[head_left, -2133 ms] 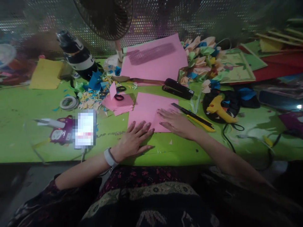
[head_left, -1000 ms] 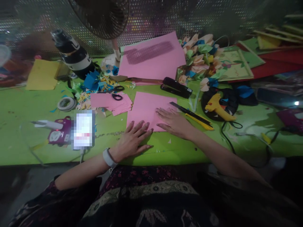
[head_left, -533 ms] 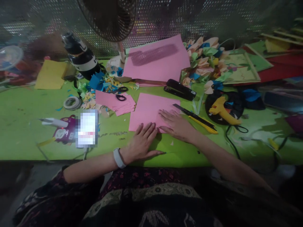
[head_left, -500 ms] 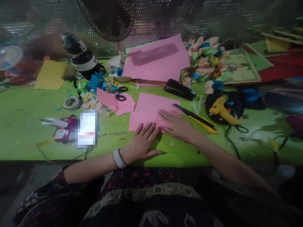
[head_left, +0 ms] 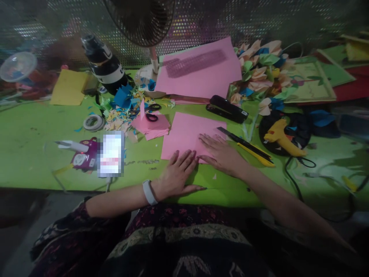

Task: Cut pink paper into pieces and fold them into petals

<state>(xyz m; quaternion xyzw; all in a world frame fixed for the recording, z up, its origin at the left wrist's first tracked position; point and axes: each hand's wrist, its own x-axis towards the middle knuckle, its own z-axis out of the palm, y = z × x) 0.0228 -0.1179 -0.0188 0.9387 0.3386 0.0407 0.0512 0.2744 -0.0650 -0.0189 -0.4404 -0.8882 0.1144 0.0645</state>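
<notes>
A pink paper sheet (head_left: 184, 132) lies flat on the green table (head_left: 34, 134) in front of me. My left hand (head_left: 177, 175) rests palm down with fingers stretched out, its fingertips on the sheet's near edge. My right hand (head_left: 221, 154) lies flat on the sheet's right part, fingers spread, holding nothing. A white band sits on my left wrist.
A utility knife (head_left: 245, 144) lies just right of the sheet. Behind are a black stapler (head_left: 227, 108), small pink squares (head_left: 151, 125) with scissors (head_left: 151, 115), paper scraps, tape roll (head_left: 92, 122), large pink sheet (head_left: 198, 69), fan (head_left: 144, 19), bottle (head_left: 103, 63). A glue gun (head_left: 281, 134) lies right; a phone (head_left: 111, 154) left.
Both hands stay flat on the pink sheet. The view has shifted, so everything sits a little further right in frame. One small pink square in the stack now stands up on edge.
</notes>
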